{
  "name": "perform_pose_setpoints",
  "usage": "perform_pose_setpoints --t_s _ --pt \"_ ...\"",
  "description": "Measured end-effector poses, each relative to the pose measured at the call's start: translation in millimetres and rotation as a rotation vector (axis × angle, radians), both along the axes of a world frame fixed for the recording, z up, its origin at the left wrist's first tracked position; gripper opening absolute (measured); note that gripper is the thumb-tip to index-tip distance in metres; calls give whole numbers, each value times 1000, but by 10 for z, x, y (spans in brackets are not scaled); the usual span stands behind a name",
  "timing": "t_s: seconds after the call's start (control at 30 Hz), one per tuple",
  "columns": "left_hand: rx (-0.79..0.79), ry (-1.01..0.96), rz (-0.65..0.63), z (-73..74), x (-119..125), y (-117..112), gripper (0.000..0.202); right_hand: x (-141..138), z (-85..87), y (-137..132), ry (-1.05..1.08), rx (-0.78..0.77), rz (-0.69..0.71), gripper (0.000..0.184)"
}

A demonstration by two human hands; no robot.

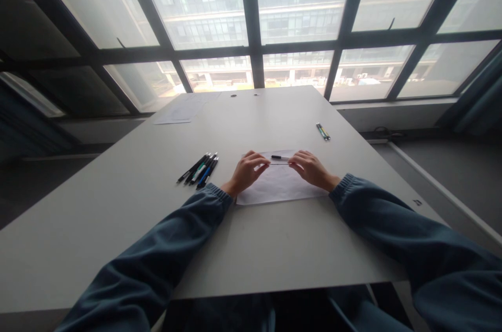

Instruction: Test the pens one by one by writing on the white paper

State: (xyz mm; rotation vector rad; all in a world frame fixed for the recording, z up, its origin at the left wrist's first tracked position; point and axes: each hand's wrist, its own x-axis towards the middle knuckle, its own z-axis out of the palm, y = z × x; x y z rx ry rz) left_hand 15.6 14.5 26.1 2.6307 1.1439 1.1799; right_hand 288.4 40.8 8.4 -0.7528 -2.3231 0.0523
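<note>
Between the fingertips of my left hand (250, 169) and my right hand (308, 167) stretches a thin dark rod (279, 164) that looks like a pen refill. Each hand pinches one end, and the rod lies level above a white sheet of paper (278, 188). Just behind it a pen part (279, 157) with a black end and a pale barrel rests on the paper. Its right end is partly covered by my right fingers. Left of my left hand is a bunch of pens (199, 170), with black, green, white and blue bodies.
Slim packets or leads (323, 132) lie together on the white table (251, 243), at the right. More paper (182, 110) is at the far left, and small round fittings (234, 95) sit near the far edge. Large windows (294, 2) stand beyond the table.
</note>
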Motion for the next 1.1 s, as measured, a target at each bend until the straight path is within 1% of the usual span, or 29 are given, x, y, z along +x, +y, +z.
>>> perform_pose_setpoints --t_s 0.2,0.4,0.53,0.73,1.1 --pt "7 -85 7 -11 11 3 15 -9 -4 3 61 -22 46 18" --pt "-23 -108 29 7 40 -15 18 -18 18 -20 78 -6 65 17" --pt "10 -128 -14 27 60 -34 14 -34 40 -46 44 21 76 19" --pt "58 -138 -97 30 80 -37 8 -70 41 -60 53 77 116 14" --pt "57 -134 -126 43 91 -55 8 -112 65 -120 32 79 121 17"
